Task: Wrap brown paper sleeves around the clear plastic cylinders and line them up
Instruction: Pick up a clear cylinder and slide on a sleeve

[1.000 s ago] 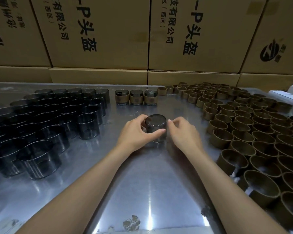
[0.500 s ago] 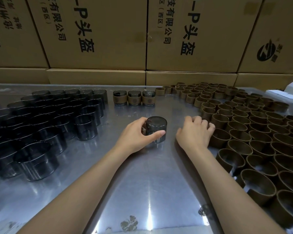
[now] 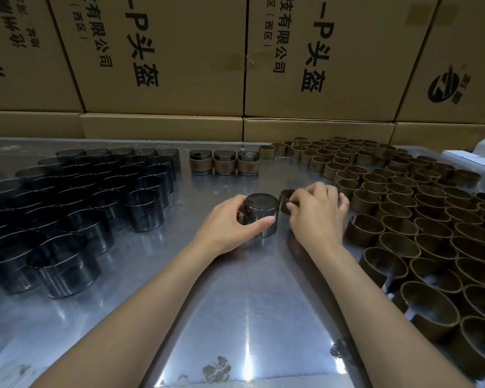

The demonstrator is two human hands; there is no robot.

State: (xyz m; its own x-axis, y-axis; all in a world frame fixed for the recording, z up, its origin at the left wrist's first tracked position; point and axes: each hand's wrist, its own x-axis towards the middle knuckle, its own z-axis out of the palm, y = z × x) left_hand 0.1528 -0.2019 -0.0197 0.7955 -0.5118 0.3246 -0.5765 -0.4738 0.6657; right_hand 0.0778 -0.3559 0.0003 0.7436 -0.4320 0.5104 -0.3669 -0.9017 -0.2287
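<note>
My left hand (image 3: 230,224) grips a smoky clear plastic cylinder (image 3: 261,210) standing on the steel table, thumb across its front. Just right of it, my right hand (image 3: 317,212) pinches a brown paper sleeve (image 3: 285,198), mostly hidden behind the fingers. Three cylinders wearing sleeves (image 3: 224,162) stand in a row at the back centre. Bare cylinders (image 3: 95,191) crowd the left of the table. Loose curled sleeves (image 3: 420,214) cover the right side.
Stacked cardboard boxes (image 3: 165,57) with printed characters wall off the back of the table. A white box (image 3: 476,156) sits at the far right edge. The shiny metal table (image 3: 235,303) shows bare surface between my forearms.
My right hand reached right to the sleeve pile, then came back toward the cylinder holding one brown sleeve. My left hand kept its grip on the cylinder in place.
</note>
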